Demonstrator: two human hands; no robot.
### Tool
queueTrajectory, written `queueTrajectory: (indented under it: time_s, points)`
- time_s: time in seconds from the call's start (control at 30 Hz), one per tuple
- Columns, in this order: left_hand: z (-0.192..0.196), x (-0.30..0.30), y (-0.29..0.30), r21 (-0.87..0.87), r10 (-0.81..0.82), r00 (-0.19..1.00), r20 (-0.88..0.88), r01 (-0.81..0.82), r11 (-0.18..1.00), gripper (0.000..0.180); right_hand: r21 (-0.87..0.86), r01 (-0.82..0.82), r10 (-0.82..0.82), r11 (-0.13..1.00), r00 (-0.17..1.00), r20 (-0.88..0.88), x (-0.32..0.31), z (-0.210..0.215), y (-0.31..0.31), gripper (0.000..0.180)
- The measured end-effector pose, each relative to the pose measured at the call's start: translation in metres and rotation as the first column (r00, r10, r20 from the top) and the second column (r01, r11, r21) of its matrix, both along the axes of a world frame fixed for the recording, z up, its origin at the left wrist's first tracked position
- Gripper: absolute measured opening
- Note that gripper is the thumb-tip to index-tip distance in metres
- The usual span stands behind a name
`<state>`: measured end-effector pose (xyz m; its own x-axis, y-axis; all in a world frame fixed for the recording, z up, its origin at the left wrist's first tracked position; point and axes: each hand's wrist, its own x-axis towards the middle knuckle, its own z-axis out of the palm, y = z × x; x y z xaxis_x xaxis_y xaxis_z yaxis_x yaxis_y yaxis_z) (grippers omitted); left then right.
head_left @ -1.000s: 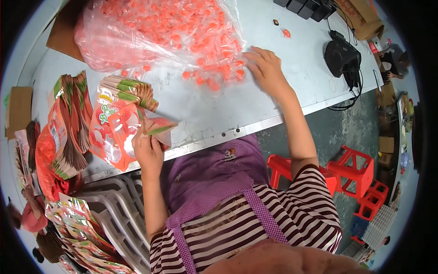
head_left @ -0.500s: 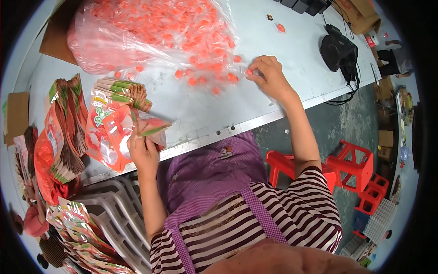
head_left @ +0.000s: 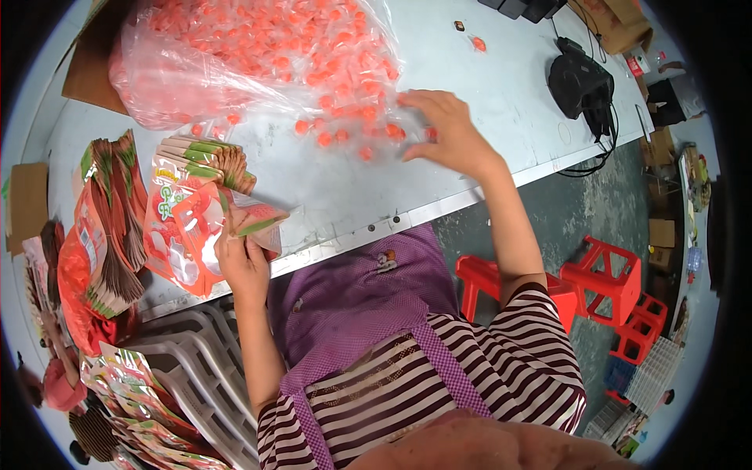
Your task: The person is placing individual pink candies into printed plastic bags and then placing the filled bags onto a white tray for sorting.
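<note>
My left hand (head_left: pixel 244 266) is closed on the edge of a red, printed foil pouch (head_left: pixel 205 235), whose mouth gapes toward the right. Beneath and behind that pouch lies a fanned stack of similar pouches (head_left: pixel 211 160). My right hand (head_left: pixel 450 133) is over the table with thumb and fingers spread. In the gap between them sits a small red-orange wrapped candy (head_left: pixel 431 134). Left of my right fingertips, loose wrapped candies (head_left: pixel 342 135) are scattered. They trail out of a large clear plastic bag (head_left: pixel 196 98) heaped with the same candies.
More pouches (head_left: pixel 102 227) stand bundled at the left table edge. Grey crates (head_left: pixel 196 360) and filled-looking pouches (head_left: pixel 133 384) are below. A black device with cables (head_left: pixel 580 82) lies on the right of the table (head_left: pixel 501 117). Red stools (head_left: pixel 603 282) stand on the floor; a cardboard box flap (head_left: pixel 94 70) is far left.
My right hand has opened from a pinch on a candy and spread its fingers, reaching slightly left toward the loose candies. My left hand keeps hold of the pouch.
</note>
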<state>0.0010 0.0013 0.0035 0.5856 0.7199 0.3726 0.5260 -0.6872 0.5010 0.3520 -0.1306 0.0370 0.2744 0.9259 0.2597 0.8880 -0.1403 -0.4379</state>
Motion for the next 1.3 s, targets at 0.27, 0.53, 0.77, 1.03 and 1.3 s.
queueTrajectory:
  time_s: [0.27,0.53,0.77,1.03,1.3]
  points:
    - [-0.002,0.001,0.001,0.052,0.019,1.0,0.004,-0.019,0.998,0.023,-0.056,-0.015,0.017,0.998,0.999,0.033,-0.005,-0.014,0.017,0.048]
    - [-0.005,0.001,0.003,0.096,0.013,1.0,0.004,-0.013,0.995,0.022,0.014,-0.049,0.05,0.999,0.998,-0.032,-0.003,-0.013,-0.001,0.032]
    - [-0.002,0.0,0.002,0.052,0.0,1.0,0.012,-0.001,0.999,0.025,-0.022,-0.037,0.037,0.999,0.999,-0.031,0.001,-0.012,-0.018,0.039]
    - [-0.002,0.001,0.001,0.035,0.008,1.0,-0.004,-0.008,0.999,0.026,0.008,0.083,-0.084,0.996,0.994,0.064,0.002,-0.008,0.022,0.071]
    - [-0.004,0.001,0.0,0.108,0.027,0.999,0.016,-0.029,0.994,0.025,-0.063,0.005,0.0,0.998,0.998,0.07,-0.012,-0.008,0.009,0.057]
